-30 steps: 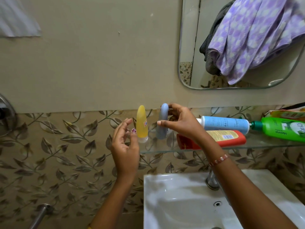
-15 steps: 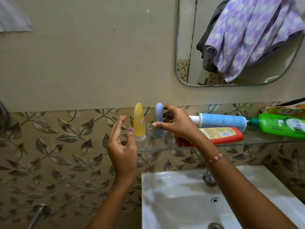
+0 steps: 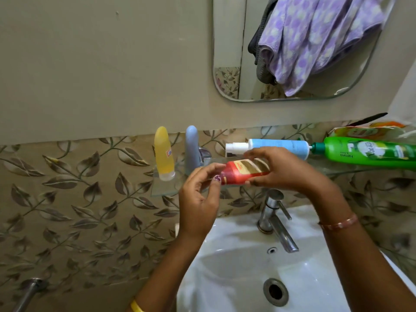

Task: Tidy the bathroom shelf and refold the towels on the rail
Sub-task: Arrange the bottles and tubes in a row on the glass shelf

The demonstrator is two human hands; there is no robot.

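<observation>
— What have your hands got?

— My right hand point(image 3: 286, 170) is wrapped round the body of a red bottle point(image 3: 244, 172), fingers over its top and thumb beneath, holding it on its side in front of the glass shelf point(image 3: 162, 191). My left hand point(image 3: 199, 199) is at the bottle's narrow end; its fingers are loosely curled, the thumb tip just meets that end, and I can't tell whether it grips anything.

— And the shelf itself?

— To the left of my hands a yellow tube point(image 3: 164, 154) and a grey-blue tube point(image 3: 191, 149) stand upright, side by side on the shelf's left end. Behind my right hand a light blue pump bottle point(image 3: 281, 146) lies flat, nozzle pointing left. Beyond it a green bottle point(image 3: 369, 152) lies flat too, its cap towards the blue one.

— Below?

— The white sink point(image 3: 236, 255) with its chrome tap point(image 3: 274, 221), straight under my wrists.

— The towels?

— Only in the mirror point(image 3: 227, 52): a purple spotted towel point(image 3: 315, 37) hangs bunched there, with a dark grey cloth point(image 3: 262, 57) beside it.
</observation>
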